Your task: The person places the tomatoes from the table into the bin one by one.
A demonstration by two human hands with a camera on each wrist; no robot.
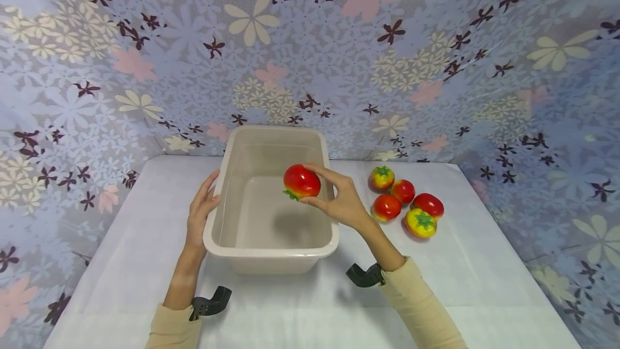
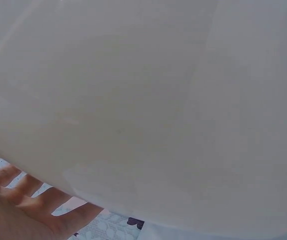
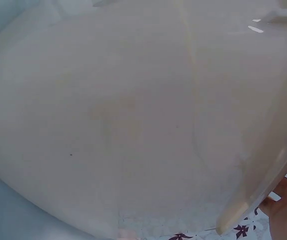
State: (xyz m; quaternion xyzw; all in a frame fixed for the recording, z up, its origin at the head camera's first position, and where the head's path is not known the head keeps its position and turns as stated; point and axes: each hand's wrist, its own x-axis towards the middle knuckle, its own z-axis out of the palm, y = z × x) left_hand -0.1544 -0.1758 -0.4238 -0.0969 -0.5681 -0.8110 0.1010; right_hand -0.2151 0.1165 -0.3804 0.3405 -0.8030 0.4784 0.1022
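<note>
A beige plastic bin [image 1: 271, 252] stands on the table, its inside facing up. Over its right half, my right hand [image 1: 346, 201] holds a shiny red tomato [image 1: 301, 181] between thumb and fingers, the green leafy top turned down. A shadow falls on the bin floor below it. On the opposite side, my left hand [image 1: 199, 211] touches the bin's left rim, fingers fairly straight along the outside. In the left wrist view the fingers [image 2: 58, 200] lie spread against the pale bin wall [image 2: 143, 120]. The right wrist view is mostly filled by the bin [image 3: 133, 125], with part of the right hand [image 3: 286, 210] at the edge.
Right of the bin, several red and yellow tomatoes [image 1: 386, 207] lie clustered on the white-covered table [image 1: 484, 284]. Flower-patterned cloth [image 1: 310, 58] hangs behind and at both sides. Black wrist mounts [image 1: 210, 303] sit at the sleeves.
</note>
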